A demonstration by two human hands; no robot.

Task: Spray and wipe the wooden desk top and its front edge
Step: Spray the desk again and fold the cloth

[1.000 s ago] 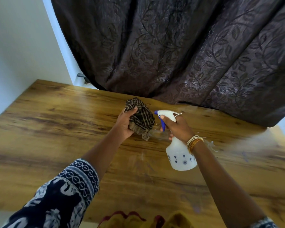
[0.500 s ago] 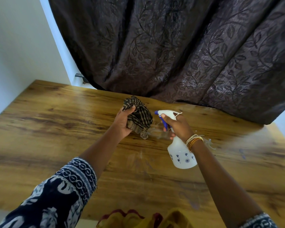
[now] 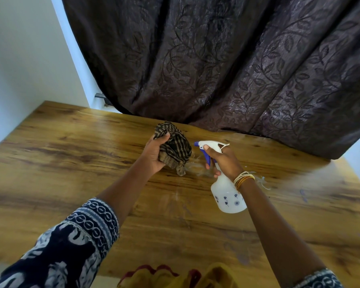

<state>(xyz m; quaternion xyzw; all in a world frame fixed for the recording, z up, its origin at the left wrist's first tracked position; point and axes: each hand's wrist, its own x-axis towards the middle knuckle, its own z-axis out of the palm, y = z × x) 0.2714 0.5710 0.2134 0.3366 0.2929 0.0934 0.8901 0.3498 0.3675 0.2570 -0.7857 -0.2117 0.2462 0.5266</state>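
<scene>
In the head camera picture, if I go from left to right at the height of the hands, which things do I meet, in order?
Bare wooden desk top → left hand → checked cloth → blue spray nozzle → right hand → thread bangles on the wrist → more desk top.

White spray bottle [image 3: 227,196] and bunched checked cloth [image 3: 175,150] above bare wooden desk top [image 3: 71,163].
</scene>
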